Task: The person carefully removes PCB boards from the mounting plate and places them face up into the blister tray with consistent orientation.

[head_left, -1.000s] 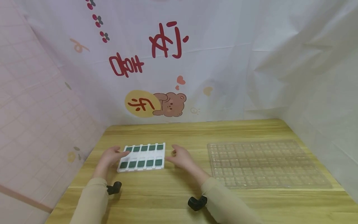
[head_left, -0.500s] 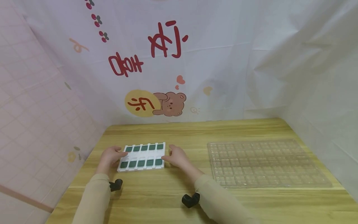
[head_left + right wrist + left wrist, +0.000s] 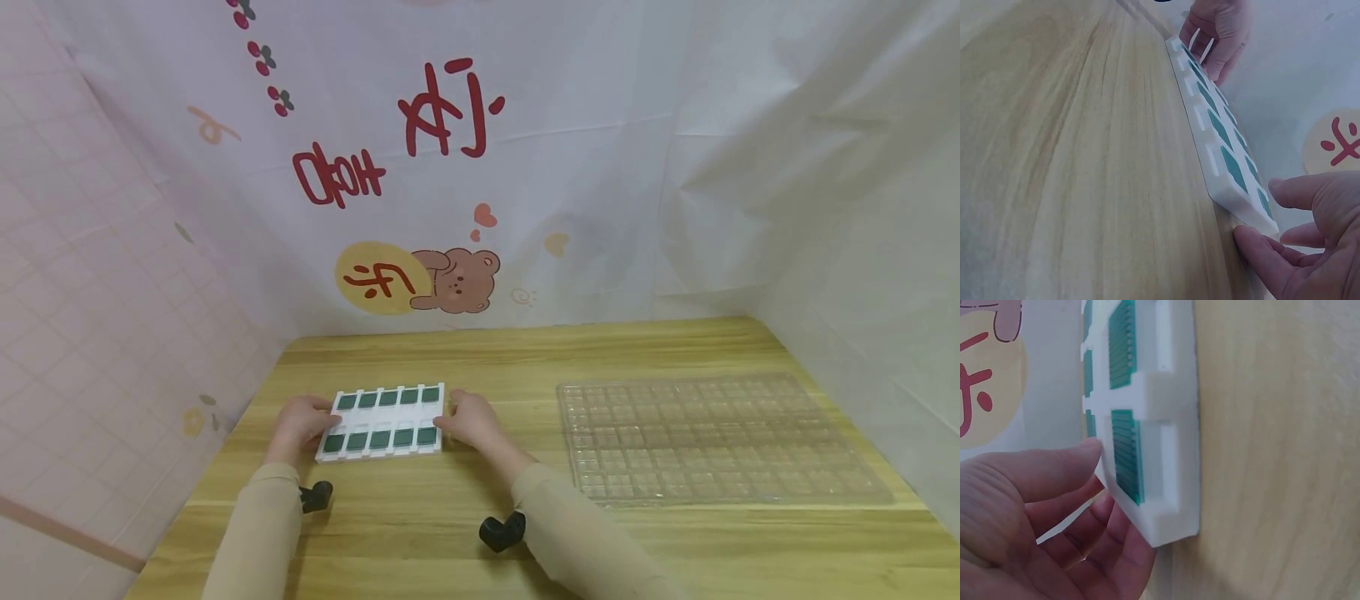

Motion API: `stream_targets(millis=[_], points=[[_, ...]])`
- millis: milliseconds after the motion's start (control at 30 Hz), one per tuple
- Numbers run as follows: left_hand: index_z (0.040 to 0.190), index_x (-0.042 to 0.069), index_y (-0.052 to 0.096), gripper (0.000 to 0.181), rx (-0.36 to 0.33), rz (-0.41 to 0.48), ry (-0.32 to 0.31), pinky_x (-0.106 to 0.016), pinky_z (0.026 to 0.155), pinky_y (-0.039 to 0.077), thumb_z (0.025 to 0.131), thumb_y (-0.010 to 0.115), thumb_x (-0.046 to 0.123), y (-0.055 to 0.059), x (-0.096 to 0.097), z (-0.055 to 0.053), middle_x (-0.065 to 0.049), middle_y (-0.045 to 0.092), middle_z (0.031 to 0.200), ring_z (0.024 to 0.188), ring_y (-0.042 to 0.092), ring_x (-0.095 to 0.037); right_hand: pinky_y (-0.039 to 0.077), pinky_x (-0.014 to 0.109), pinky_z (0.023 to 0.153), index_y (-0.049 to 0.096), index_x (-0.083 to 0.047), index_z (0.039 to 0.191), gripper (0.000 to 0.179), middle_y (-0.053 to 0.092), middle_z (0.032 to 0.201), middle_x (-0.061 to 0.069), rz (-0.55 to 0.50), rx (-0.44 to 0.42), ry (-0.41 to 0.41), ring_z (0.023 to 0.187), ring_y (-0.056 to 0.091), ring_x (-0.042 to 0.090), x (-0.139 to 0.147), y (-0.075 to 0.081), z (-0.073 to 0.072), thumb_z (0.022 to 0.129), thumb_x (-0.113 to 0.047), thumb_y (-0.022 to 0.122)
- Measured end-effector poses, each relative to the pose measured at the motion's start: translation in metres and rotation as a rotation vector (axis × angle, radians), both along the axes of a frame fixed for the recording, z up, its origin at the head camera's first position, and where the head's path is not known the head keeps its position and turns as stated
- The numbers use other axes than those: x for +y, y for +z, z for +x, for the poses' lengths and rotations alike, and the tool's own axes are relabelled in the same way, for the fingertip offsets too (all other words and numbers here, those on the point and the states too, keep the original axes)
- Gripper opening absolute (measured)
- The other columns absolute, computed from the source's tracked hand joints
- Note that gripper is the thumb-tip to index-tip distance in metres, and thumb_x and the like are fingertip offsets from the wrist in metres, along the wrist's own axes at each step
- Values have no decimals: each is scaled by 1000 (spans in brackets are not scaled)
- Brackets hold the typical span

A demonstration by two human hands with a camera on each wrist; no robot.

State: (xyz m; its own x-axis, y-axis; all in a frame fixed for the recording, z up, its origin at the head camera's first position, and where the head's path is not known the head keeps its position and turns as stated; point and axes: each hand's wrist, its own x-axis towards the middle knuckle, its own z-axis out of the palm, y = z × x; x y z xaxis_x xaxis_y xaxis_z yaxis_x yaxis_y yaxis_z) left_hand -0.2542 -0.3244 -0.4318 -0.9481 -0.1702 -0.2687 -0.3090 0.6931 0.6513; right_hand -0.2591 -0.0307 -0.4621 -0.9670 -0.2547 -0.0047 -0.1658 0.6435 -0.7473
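Note:
A white tray [image 3: 386, 414] lies on the table, bearing two rows of small green squares [image 3: 380, 439] in slots; up close in the left wrist view the squares [image 3: 1124, 344] look ridged. My left hand [image 3: 302, 425] holds the tray's left end, with the thumb at its upper edge and the fingers curled against the end, partly hidden behind it. At the opposite end, my right hand [image 3: 476, 421] grips the tray, thumb at the top edge and fingers by the end face. In the right wrist view both hands are at the tray's two ends.
To the right lies a large clear plastic tray [image 3: 712, 437] with many square compartments. The wood-grain table [image 3: 420, 533] meets a printed white cloth [image 3: 600, 167] at the back and sides. Black wrist mounts [image 3: 502, 532] sit at the sleeves.
My right hand has moved left onto the tray's right end. The left hand has shifted slightly right and closer round the left end. The tray stays practically in place.

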Motion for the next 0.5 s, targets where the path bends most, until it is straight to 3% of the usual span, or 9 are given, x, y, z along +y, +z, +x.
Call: stream_targets(millis=[133, 233, 500], points=[[126, -14, 57, 42, 15, -23, 3, -34, 74, 53, 91, 67, 8, -1, 1, 1, -32, 55, 124, 100, 56, -33, 43, 32, 61, 62, 2, 97, 29, 58, 75, 5, 13, 26, 0, 68, 51, 19, -1, -1, 0, 86, -21, 75], [125, -14, 57, 41, 23, -21, 8, -34, 74, 54, 92, 66, 8, -2, 2, 2, -32, 56, 124, 99, 57, -33, 35, 29, 55, 54, -4, 79, 28, 49, 65, 1, 14, 38, 1, 60, 43, 16, -3, -1, 0, 87, -21, 75], [126, -12, 58, 41, 19, -11, 12, -33, 70, 55, 92, 67, 8, -3, 3, 3, -29, 58, 122, 94, 59, -29, 40, 31, 58, 55, -7, 72, 27, 50, 64, -1, 42, 67, 0, 60, 45, 16, -8, -1, 1, 87, -20, 74]])
